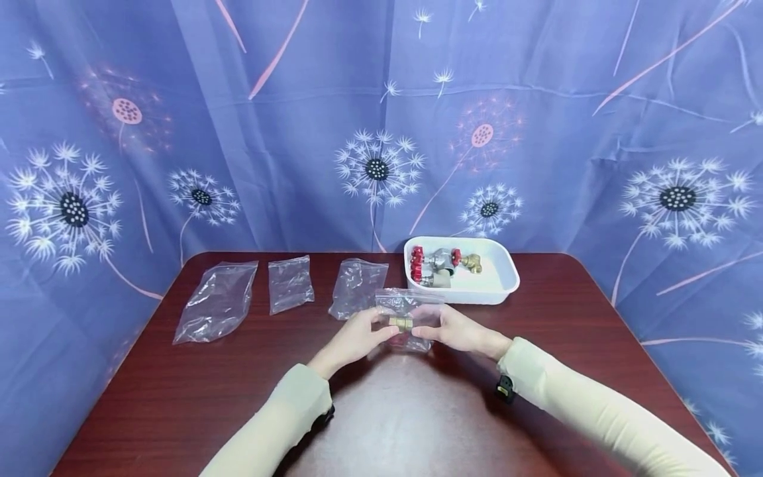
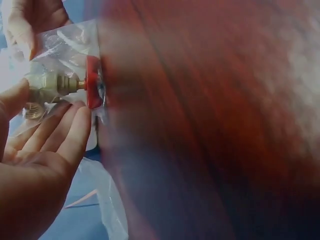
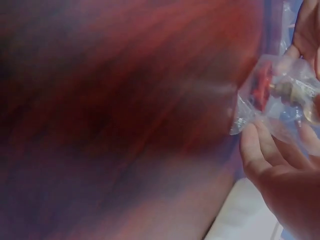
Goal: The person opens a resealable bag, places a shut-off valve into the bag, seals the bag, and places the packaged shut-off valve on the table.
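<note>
A brass valve (image 1: 401, 323) with a red handwheel (image 2: 93, 82) lies inside a clear zip bag (image 1: 411, 300), held up above the table. My left hand (image 1: 359, 333) pinches the bag and valve from the left, thumb on the near side and fingers behind. From the other side my right hand (image 1: 460, 330) grips the bag, its fingers (image 3: 251, 145) under the plastic. In both wrist views the handwheel sits near the bag's closed end. The thumbs hide part of the valve body.
A white tray (image 1: 507, 291) with several red-handled valves (image 1: 417, 265) and metal fittings stands at the back, right of centre. Three more clear bags, the nearest one (image 1: 356, 285) beside my left hand, lie along the table's back left. A blue patterned curtain (image 1: 298, 165) hangs behind.
</note>
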### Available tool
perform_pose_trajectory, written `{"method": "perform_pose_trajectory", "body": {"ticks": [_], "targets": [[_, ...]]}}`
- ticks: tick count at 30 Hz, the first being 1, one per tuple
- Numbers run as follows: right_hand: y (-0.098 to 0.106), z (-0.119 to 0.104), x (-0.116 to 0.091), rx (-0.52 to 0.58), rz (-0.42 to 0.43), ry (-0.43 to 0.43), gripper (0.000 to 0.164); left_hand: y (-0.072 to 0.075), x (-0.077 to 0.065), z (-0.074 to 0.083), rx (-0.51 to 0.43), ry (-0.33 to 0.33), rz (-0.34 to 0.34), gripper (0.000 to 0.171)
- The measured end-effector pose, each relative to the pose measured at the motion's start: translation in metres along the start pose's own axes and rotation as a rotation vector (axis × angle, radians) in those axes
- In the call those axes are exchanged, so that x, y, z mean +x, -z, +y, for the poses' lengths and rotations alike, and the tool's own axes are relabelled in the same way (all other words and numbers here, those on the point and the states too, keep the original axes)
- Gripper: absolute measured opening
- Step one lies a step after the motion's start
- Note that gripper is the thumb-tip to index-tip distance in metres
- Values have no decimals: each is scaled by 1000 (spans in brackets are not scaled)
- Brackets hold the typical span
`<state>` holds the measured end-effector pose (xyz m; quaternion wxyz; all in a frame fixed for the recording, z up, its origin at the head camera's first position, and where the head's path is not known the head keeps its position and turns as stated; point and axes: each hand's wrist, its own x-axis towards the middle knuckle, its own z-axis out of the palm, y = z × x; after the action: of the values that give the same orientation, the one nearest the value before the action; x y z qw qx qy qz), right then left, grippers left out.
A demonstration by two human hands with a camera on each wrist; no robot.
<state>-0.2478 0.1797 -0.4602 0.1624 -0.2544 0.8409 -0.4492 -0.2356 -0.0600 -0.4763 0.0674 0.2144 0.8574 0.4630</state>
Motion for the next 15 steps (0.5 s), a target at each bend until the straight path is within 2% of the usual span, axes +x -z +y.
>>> {"method": "perform_pose_trajectory", "body": {"ticks": [8,13,15], "targets": [[-8,3,2,123,-9,-50,24,1,0,-3,-36,-2,-18,33],[-11,2,2,248,-30,-46,26,1,-3,0,-43,5,-6,30],[-12,1,2,249,-32,-36,26,1,-6,2,-44,9,-1,30]]}}
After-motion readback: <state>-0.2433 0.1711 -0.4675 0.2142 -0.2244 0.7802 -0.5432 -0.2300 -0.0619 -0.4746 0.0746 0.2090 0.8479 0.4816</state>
